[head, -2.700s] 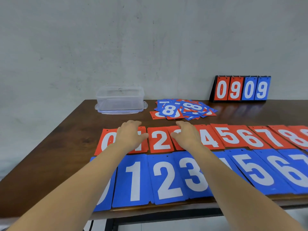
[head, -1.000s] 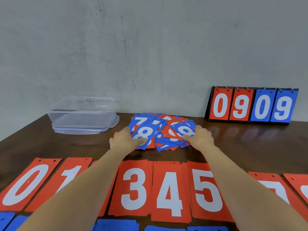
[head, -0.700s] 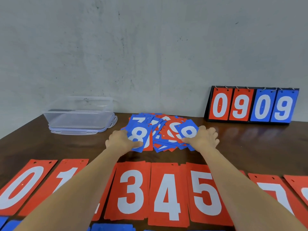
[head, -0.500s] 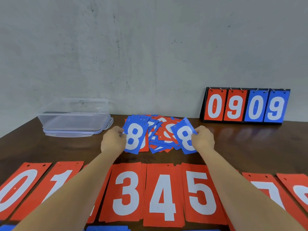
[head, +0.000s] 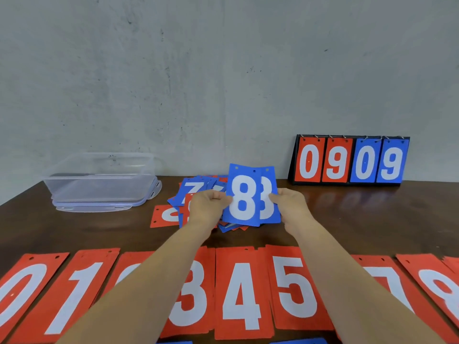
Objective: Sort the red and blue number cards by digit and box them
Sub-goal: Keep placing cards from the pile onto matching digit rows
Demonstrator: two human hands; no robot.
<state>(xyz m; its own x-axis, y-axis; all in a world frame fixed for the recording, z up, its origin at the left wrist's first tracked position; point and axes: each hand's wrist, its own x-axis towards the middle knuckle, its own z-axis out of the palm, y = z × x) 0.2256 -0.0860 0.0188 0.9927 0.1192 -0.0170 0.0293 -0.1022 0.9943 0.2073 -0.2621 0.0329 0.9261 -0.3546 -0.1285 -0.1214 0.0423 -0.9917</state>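
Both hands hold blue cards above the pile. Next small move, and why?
Probably slide the front 8 fully over the back card and square them: left hand and right hand each pinch one, half overlapped, both apparently 8s.

The left hand (head: 207,207) and right hand (head: 291,207) are bare, as are both forearms (head: 154,281) to the frame's edge.

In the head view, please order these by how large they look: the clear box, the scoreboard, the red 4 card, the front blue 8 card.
1. Clear box and scoreboard: about alike, not ranked.
2. Red 4 card, enlarged by nearness to the camera.
3. Front blue 8 card, smallest.
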